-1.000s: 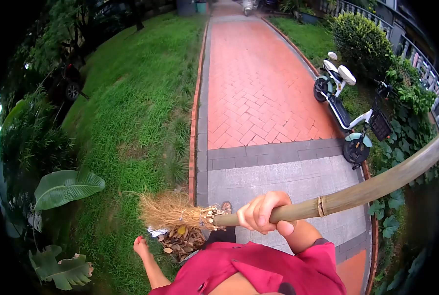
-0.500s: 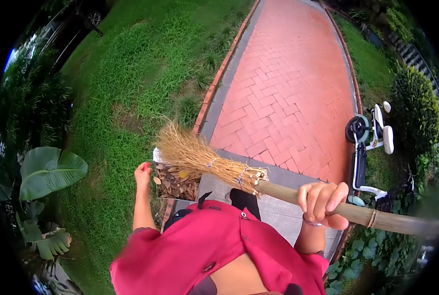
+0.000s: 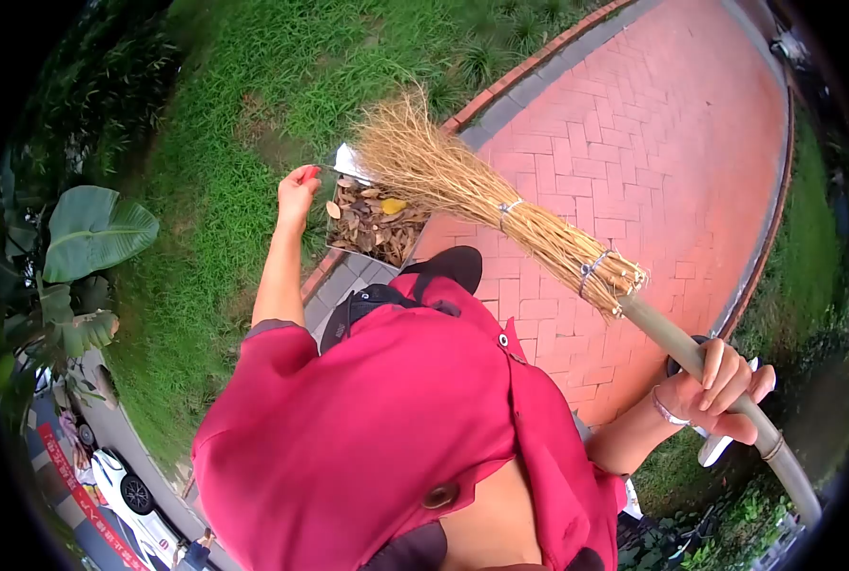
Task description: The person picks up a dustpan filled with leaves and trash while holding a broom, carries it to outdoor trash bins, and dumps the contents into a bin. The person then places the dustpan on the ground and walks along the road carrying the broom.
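Note:
My right hand (image 3: 714,390) is wrapped round the pale wooden or bamboo handle of a straw broom (image 3: 500,200). The broom slants across the view, bristles up and left, tied with bands near the handle. On the left, my left hand (image 3: 297,197) is closed at a thin dark handle with a red part at the fingers. That handle runs to an open-topped container (image 3: 356,253) of dry leaves (image 3: 375,217), one of them yellow. Bristles hide part of the container's right side. Something white (image 3: 351,164) shows at its far edge.
A red brick path (image 3: 624,162) runs ahead, bordered by a raised brick edge (image 3: 529,65). Grass (image 3: 224,143) lies to the left, with a large-leaved plant (image 3: 91,233). A white car (image 3: 134,495) and a person (image 3: 196,550) are at lower left.
The view has turned, so the path now leans right. The broom's handle end has swung down, and its bristles point more steeply up-left. The leaf container and my left hand appear higher.

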Action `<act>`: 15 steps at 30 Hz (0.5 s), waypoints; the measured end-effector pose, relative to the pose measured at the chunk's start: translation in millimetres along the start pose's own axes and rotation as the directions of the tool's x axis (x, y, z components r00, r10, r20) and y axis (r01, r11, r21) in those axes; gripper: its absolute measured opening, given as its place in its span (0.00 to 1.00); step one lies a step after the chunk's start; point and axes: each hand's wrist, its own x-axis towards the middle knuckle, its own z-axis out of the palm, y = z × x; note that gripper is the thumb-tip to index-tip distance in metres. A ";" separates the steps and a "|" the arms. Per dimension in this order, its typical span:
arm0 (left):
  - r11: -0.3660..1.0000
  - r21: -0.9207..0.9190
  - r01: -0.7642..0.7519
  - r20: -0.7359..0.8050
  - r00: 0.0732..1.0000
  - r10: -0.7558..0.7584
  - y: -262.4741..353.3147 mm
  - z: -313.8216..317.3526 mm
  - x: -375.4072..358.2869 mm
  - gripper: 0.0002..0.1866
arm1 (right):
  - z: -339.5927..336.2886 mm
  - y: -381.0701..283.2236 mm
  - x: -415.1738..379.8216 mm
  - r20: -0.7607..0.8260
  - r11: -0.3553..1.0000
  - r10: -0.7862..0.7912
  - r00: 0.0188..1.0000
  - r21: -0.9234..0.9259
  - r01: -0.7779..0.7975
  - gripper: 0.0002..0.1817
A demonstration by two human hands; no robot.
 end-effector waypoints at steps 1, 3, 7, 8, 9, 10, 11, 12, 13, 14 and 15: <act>0.999 0.023 -0.027 0.018 0.999 0.026 14.4 24.7 12.6 0.15 | -25.4 1.8 19.9 0.011 1.000 0.012 1.000 0.020 -0.012 0.21; 0.999 -0.019 -0.034 0.007 0.999 0.034 8.8 72.9 46.7 0.15 | -74.8 8.6 60.1 0.038 0.999 -0.028 0.999 0.022 0.027 0.21; 1.000 0.027 0.007 0.080 0.997 -0.009 55.7 174.9 90.5 0.17 | -163.8 26.5 134.5 0.058 1.000 0.005 0.998 -0.016 -0.004 0.21; 1.000 0.014 0.022 0.082 0.996 -0.023 55.4 200.7 114.2 0.17 | -184.2 31.2 155.5 0.069 0.999 0.031 0.997 -0.024 -0.030 0.21; 0.999 0.032 -0.017 0.079 0.997 0.014 62.7 224.6 133.2 0.18 | -199.9 36.3 177.3 0.079 0.998 0.058 0.995 -0.033 -0.056 0.21; 0.998 0.062 -0.007 0.099 0.995 0.001 80.5 249.5 147.9 0.18 | -215.0 41.8 200.8 0.078 0.998 0.058 0.995 -0.044 -0.054 0.21; 0.999 0.029 0.020 0.113 0.993 -0.023 91.8 273.3 166.4 0.17 | -229.4 46.2 227.6 0.084 0.997 0.062 0.995 -0.055 -0.057 0.20; 0.999 0.031 0.013 0.141 0.990 -0.017 106.5 297.2 183.8 0.16 | -243.8 47.0 253.7 0.095 0.995 0.073 0.993 -0.076 -0.066 0.20; 0.998 0.047 -0.029 0.147 0.989 0.021 117.9 319.9 200.7 0.16 | -256.4 42.7 278.6 0.107 0.994 0.075 0.991 -0.082 -0.067 0.20; 0.997 0.065 -0.046 0.208 0.978 0.031 141.8 342.9 216.2 0.16 | -272.5 40.4 300.2 0.089 0.994 0.063 0.994 -0.091 -0.054 0.20; 0.993 0.107 -0.053 0.209 0.977 0.030 150.3 366.3 240.3 0.16 | -289.2 40.8 320.3 0.068 0.994 0.050 0.996 -0.096 -0.043 0.21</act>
